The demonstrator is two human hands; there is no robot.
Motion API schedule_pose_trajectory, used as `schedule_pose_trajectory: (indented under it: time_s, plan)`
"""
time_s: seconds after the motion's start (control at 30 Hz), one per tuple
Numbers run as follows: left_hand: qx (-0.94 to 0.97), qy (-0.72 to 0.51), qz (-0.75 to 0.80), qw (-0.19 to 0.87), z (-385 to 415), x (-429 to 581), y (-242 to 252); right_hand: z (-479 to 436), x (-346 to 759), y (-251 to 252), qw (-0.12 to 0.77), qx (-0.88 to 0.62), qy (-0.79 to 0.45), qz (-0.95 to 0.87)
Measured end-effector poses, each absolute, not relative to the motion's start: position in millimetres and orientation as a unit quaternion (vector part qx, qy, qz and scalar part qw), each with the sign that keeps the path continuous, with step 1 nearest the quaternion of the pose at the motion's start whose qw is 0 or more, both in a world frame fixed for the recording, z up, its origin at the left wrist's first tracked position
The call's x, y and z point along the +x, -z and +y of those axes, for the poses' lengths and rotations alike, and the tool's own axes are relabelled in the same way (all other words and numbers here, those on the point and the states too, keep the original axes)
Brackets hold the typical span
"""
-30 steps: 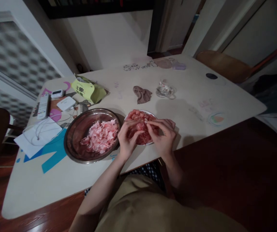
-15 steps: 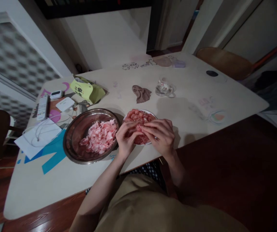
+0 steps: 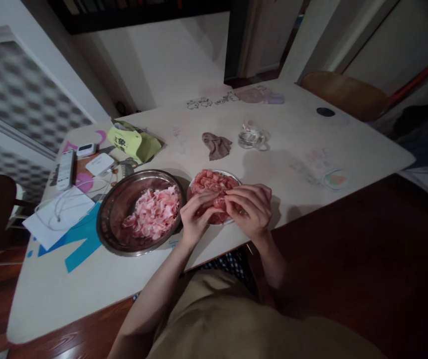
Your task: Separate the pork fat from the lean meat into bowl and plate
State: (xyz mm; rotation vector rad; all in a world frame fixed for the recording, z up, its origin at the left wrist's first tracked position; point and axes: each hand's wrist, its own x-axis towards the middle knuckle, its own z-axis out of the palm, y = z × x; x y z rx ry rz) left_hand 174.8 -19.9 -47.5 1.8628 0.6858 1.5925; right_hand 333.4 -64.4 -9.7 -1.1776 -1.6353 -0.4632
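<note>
My left hand (image 3: 198, 214) and my right hand (image 3: 251, 207) meet over a plate (image 3: 189, 188) heaped with raw sliced meat (image 3: 208, 180). Fingers and thumb of each are pinched on a small pink piece of meat (image 3: 219, 202) held between them. The front of the plate is partly hidden by my hands. Left of it stands a wide metal bowl (image 3: 112, 234) with a pile of paler pink meat pieces (image 3: 156, 212) inside, mostly on its right side.
Behind the plate lie a crumpled brown cloth (image 3: 216, 146) and a clear glass cup (image 3: 250, 138). A green bag (image 3: 133, 142), a remote control (image 3: 65, 169), a white box (image 3: 100, 163) and white paper (image 3: 59, 217) with a cable sit at the left. A chair (image 3: 344, 94) stands at the far right.
My right fingers have moved slightly apart from the left ones, and more of the small meat piece between them shows. The bowl and plate stay in place.
</note>
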Motion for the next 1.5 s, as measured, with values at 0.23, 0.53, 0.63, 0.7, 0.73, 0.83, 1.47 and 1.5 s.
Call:
schedule_pose_trajectory:
  time_s: [0.23, 0.53, 0.63, 0.7, 0.73, 0.83, 1.47, 1.5]
  plan:
    - [0.677, -0.610, 0.287, 0.297, -18.4, 174.1, 50.1, -66.6, 335.2, 9.5, 0.524, -0.491, 0.169, -0.675]
    - [0.642, -0.602, 0.337, 0.334, -18.5, 176.1, 48.0, -65.1, 336.8, 12.0, 0.542, -0.523, 0.132, -0.645]
    - [0.643, -0.598, 0.324, 0.353, -18.4, 176.5, 49.9, -65.2, 334.5, 11.7, 0.538, -0.524, 0.118, -0.650]
    - [0.638, -0.598, 0.316, 0.367, -18.5, 177.0, 50.5, -65.2, 333.3, 12.1, 0.537, -0.529, 0.112, -0.647]
    - [0.637, -0.598, 0.312, 0.374, -18.6, 177.2, 50.4, -65.1, 333.1, 12.5, 0.538, -0.533, 0.111, -0.644]
    - [0.640, -0.592, 0.296, 0.390, -18.5, 178.0, 48.3, -64.8, 334.5, 13.9, 0.541, -0.543, 0.113, -0.632]
    - [0.857, -0.416, 0.262, 0.155, -10.2, 187.5, 40.3, -63.2, 354.1, 10.1, 0.548, -0.591, 0.156, -0.571]
    - [0.862, -0.410, 0.258, 0.149, -10.7, 187.0, 40.7, -63.3, 355.3, 10.0, 0.547, -0.593, 0.157, -0.570]
